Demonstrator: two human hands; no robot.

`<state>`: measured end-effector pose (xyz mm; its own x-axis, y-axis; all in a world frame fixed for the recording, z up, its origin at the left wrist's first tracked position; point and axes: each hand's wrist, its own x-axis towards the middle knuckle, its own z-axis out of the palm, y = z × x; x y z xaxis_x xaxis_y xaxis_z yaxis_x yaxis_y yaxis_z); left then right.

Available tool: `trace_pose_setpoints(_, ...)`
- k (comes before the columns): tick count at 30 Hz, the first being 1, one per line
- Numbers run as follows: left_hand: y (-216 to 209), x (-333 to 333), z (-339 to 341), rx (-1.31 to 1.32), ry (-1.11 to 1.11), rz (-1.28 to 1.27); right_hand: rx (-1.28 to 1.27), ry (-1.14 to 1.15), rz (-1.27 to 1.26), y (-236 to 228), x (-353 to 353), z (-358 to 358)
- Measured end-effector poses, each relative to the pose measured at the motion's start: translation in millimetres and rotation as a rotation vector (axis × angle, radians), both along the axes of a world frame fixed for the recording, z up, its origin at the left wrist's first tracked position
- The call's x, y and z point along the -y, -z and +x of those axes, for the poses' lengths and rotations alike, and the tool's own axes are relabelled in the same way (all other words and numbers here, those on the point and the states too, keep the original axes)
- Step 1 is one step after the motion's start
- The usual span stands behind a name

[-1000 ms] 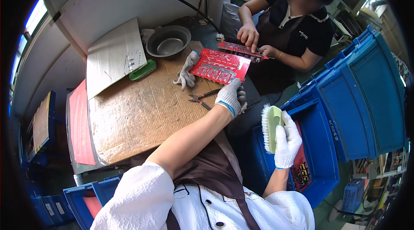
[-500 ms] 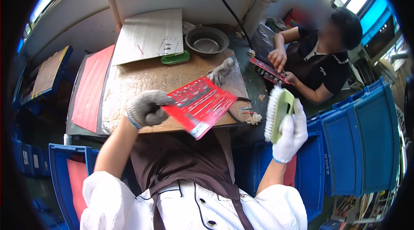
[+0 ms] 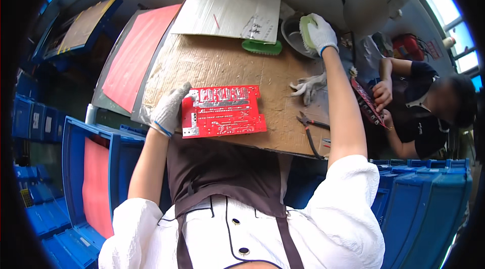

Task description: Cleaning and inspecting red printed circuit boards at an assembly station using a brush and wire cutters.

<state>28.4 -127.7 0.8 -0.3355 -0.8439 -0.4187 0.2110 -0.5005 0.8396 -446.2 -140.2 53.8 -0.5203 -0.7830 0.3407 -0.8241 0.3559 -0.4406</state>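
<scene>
My left hand (image 3: 171, 109), in a grey knit glove, grips a red circuit board (image 3: 225, 112) by its left edge. The board's face with silvery solder marks is turned up toward me, over the near part of the cardboard-covered table. At the back right, my right hand (image 3: 322, 33) in a white glove is closed round a green scrubbing brush (image 3: 306, 29) with white bristles. It holds the brush at the metal bowl (image 3: 291, 34), partly covering it; I cannot tell whether the bristles touch the bowl.
Cutting pliers (image 3: 306, 122) and a loose grey glove (image 3: 309, 87) lie on the cardboard (image 3: 273, 74). Another green brush (image 3: 261, 47) sits by a grey-white sheet (image 3: 230, 6). A co-worker (image 3: 417, 102) handles a board at the right. Blue crates (image 3: 86, 168) flank me.
My right hand has carried the brush forward to the bowl. The board in my left hand has turned from slanted to nearly level. My view has shifted right.
</scene>
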Motion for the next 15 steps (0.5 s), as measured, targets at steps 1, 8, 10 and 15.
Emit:
trace_pose_setpoints(1, 13.1, 2.1, 16.5, 0.068, -0.001, -0.07, -0.016, -0.006, 0.05, 7.3, 10.5, -4.3)
trace_pose_setpoints(8, 3.0, -48.6, 37.5, 0.197, 0.098, -0.185, -0.086, -0.165, 0.376, 23.6, 33.4, 3.0)
trace_pose_setpoints(10, 12.9, -54.8, 28.0, 0.149, 0.023, -0.207, -0.062, -0.168, 0.244, 23.5, 22.5, -20.3)
trace_pose_setpoints(15, 14.4, -81.4, 18.0, 0.18, -0.107, -0.148, -0.117, -0.015, 0.169, -8.6, -8.7, 27.3)
